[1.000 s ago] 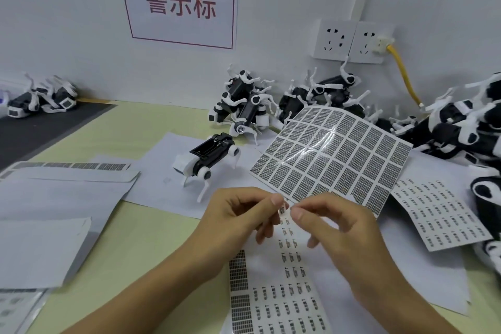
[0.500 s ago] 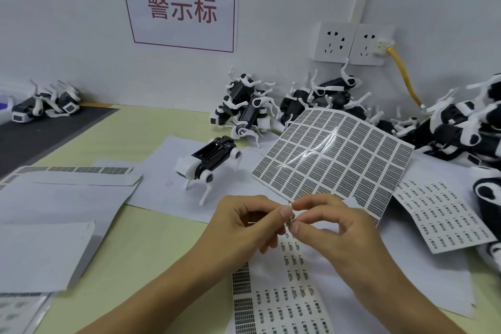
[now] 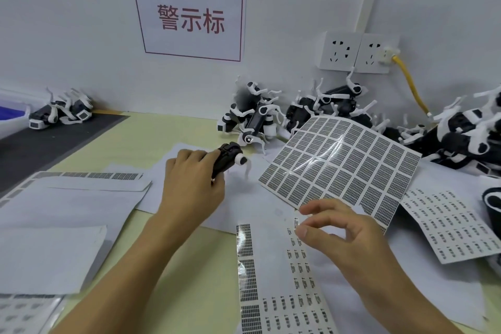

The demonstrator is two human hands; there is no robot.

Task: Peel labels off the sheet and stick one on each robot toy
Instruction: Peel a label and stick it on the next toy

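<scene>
Black and white plastic is what I see first at the far left: two toys [image 3: 61,114] lying on the dark mat [image 3: 40,149], well away from the work. Blank sheets of backing paper [image 3: 67,206] cover the left of the bench [image 3: 127,144]. My left hand [image 3: 189,184] is curled round the body of one robot toy [image 3: 229,157], gripping it from the side with its white leg hanging free to the right. I judge the toy light and stiff, but those thin legs look easy to snap, so the body is the place to hold it. Behind it a heap of toys [image 3: 254,122] lies against the wall. Near me, the label sheet [image 3: 295,279] lies flat under my right forearm. My right hand [image 3: 341,230] hovers just above it, thumb and forefinger pinching one small label [image 3: 296,221]; the other fingers are loosely bent. The label is thin, floppy and sticky, so I would keep it by one edge or it may curl onto itself. A glossy gridded sheet [image 3: 344,165] arches up behind that hand, and more toys [image 3: 461,138] are piled at the right
</scene>
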